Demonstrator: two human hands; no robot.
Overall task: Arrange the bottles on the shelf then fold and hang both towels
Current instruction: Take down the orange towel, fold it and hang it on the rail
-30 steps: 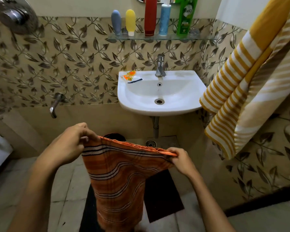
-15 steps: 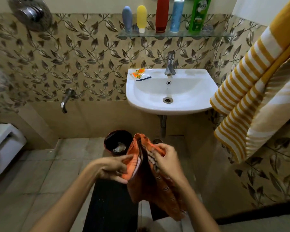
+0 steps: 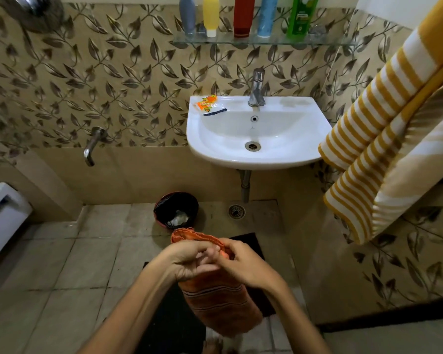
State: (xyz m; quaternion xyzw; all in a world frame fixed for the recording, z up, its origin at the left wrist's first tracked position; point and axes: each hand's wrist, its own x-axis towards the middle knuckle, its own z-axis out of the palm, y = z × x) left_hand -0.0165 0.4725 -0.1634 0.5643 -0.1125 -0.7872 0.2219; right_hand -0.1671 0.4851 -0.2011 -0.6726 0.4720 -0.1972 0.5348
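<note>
The orange towel (image 3: 215, 300) was held out wide a second ago, with one top corner in each hand. Now the two corners have been brought together in the middle, so the towel is folded in half and hangs down as a narrow strip over the dark mat (image 3: 248, 245) on the floor. This means the folding step is partly done, and it looks like one more fold may be wanted before the towel can be hung. The left hand (image 3: 189, 261) is curled around the top edge of the towel, with the fingers (image 3: 210, 252) bent over the cloth and pinching it. The right hand (image 3: 243, 267) is pressed close against the left one, and its fingers are bent too, gripping the same top edge. Neither hand is spread open. The hands are touching each other, so it cannot be told just how much cloth is held by each. The yellow striped towel (image 3: 384, 139) is already hung up on the right wall, beside the sink (image 3: 287, 154). Five bottles (image 3: 243, 16) are stood in a row on the glass shelf (image 3: 327, 41) above the sink, so that part of the job looks finished. Only the orange towel is left to be folded and hung.
</note>
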